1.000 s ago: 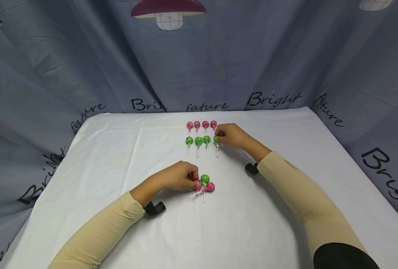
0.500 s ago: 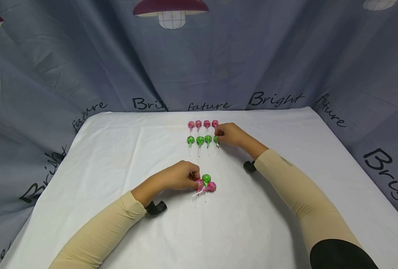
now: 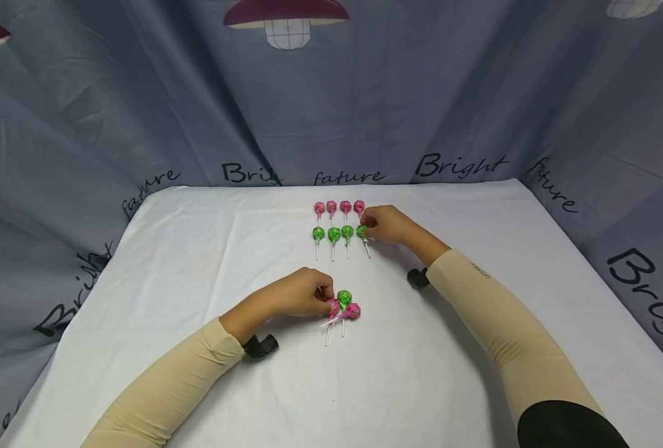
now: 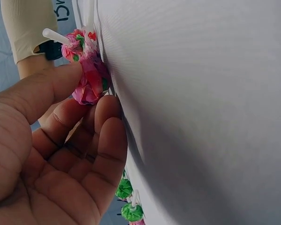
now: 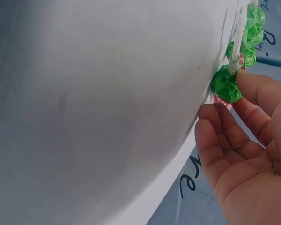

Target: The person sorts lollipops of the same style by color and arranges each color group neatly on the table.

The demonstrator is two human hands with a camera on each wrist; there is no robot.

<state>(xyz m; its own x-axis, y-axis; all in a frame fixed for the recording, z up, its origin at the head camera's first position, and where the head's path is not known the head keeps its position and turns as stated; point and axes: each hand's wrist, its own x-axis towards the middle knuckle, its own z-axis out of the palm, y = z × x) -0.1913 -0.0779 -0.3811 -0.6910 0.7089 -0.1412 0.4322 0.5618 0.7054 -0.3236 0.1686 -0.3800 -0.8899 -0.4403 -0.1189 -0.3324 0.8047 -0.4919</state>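
My left hand (image 3: 303,294) pinches a pink lollipop (image 4: 91,83) between thumb and fingers, low over the cloth. Crowded against it are a loose green lollipop (image 3: 345,298) and another pink lollipop (image 3: 353,311) whose stick crosses the others. Farther out, my right hand (image 3: 386,224) has its thumb and fingers on the wrapped head of a green lollipop (image 5: 226,85), at the right end of a green row (image 3: 333,234). This lollipop's stick slants slightly, while its neighbours' sticks point straight toward me. Behind runs a row of pink lollipops (image 3: 332,206).
A white cloth (image 3: 443,373) covers the table. Grey-blue curtain (image 3: 393,93) with printed lamps and lettering hangs around the back and sides. Black wrist cameras (image 3: 259,347) sit on both wrists, close over the cloth.
The stick end of the green lollipop at my right hand has swung a little to the right. My left hand stays in place with its pink lollipop.
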